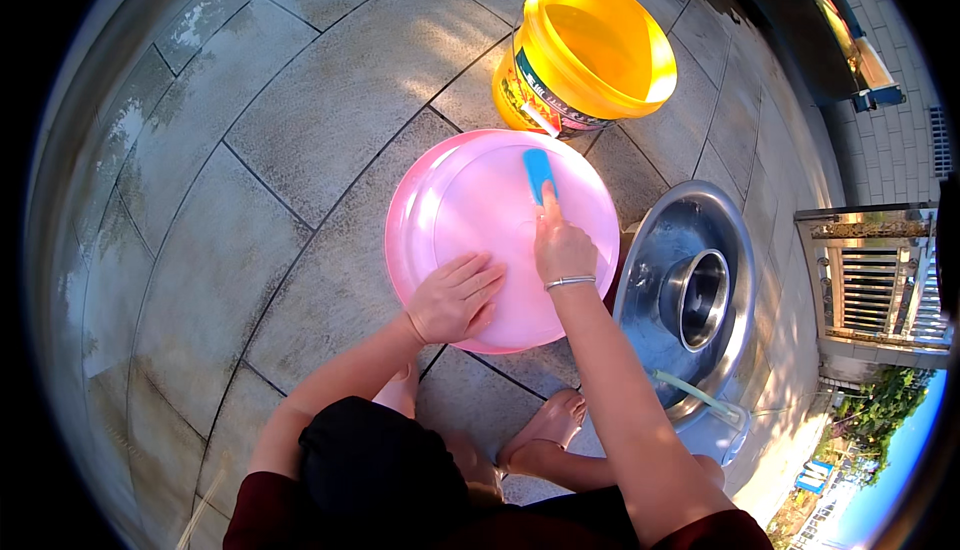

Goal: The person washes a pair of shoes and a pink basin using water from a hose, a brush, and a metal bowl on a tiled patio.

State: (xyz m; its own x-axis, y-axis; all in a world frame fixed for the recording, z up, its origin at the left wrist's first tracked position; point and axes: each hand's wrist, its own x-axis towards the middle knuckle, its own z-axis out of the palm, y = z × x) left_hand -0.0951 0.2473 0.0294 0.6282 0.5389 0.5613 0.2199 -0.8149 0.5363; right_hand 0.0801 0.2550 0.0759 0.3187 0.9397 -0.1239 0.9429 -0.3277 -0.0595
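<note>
A pink plastic basin (480, 205) lies before me on the paving, and its broad flat round face shows. My right hand (564, 242) grips a blue brush or scraper (538, 175), held against the upper right part of the pink surface with a finger stretched along it; which of the two it is I cannot tell. My left hand (457, 298) rests flat on the lower left of the basin, fingers slightly apart, holding nothing.
A yellow plastic bucket (525, 77) stands just beyond the basin. To the right is a wide steel basin (645, 280) with a smaller steel bowl (675, 298) inside. A pale green hose (690, 391) crosses its near rim, beside a bluish plastic container (724, 430). My feet are below the pink basin.
</note>
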